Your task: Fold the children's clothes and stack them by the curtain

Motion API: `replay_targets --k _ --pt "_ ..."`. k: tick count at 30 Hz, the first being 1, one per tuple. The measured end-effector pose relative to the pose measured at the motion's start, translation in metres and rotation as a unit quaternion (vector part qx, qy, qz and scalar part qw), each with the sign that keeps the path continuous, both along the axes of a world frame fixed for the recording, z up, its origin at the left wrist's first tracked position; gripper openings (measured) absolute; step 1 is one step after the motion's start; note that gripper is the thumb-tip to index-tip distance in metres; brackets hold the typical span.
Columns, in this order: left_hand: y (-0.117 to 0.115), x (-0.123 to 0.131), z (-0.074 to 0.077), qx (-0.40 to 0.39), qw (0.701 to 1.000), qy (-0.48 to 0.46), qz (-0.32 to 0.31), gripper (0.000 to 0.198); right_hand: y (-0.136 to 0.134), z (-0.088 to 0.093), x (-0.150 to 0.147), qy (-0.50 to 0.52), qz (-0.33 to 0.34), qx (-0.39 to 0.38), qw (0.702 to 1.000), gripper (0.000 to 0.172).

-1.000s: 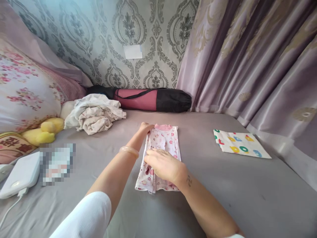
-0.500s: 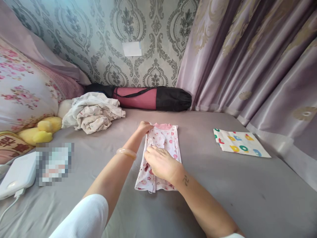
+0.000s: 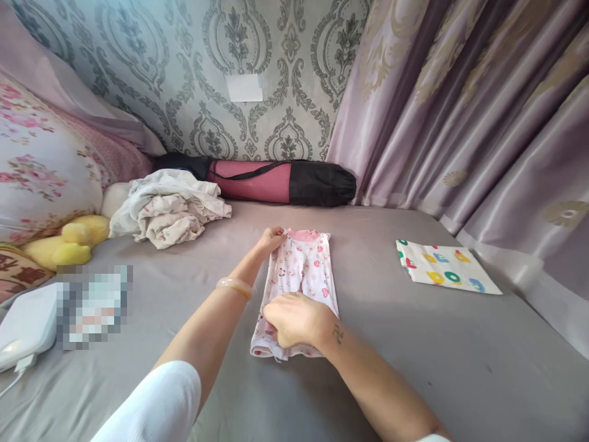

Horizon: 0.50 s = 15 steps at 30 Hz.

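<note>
Pink-collared print top (image 3: 317, 264) is lying flat in the middle of the grey bed sheet (image 3: 460, 356), collar end away from the person, hem end closer in. Left hand (image 3: 270, 239) is right where it was a second ago, pinching the upper left corner. Right hand (image 3: 299, 319) is what's changed: it's slid down from mid-body to near the hem and is now curled into a loose fist, so more of the print shows below the collar. Can't tell if those fingers have any cloth in them, the knuckles hide it.

Room-wise, there's bare sheet left of the top, a strip past the collar, and a wide stretch to the right.

Around it, far left is a floral pillow (image 3: 41, 166), with a yellow plush toy (image 3: 69, 239) at its foot and a white corded device (image 3: 32, 322) nearer the person. Next to that is something pixelated out. Then a crumpled pile of pale cloth (image 3: 170, 212), and behind, a pink-and-black roll bag (image 3: 251, 181) along the wall, blocking that side. Over right, well apart, sits a folded letter-print cloth (image 3: 448, 267), with purple curtains (image 3: 451, 104) closing off that edge.
</note>
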<state>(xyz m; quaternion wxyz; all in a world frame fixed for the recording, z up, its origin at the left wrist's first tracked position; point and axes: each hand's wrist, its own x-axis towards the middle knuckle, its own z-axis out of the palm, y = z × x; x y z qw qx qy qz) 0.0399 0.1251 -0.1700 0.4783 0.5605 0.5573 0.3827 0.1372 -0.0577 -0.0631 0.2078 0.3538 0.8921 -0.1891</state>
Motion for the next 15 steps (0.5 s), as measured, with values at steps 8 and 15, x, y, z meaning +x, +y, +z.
replay_targets --k 8,15 --pt "-0.002 0.005 0.005 0.02 0.999 -0.028 -0.012 0.014 0.002 -0.002 -0.004 -0.012 0.013 0.003 1.0 0.022" --pt "0.0 0.005 -0.008 0.041 0.998 0.044 0.005 0.014 0.002 -0.006 -0.004 0.007 0.018 0.021 1.0 0.021"
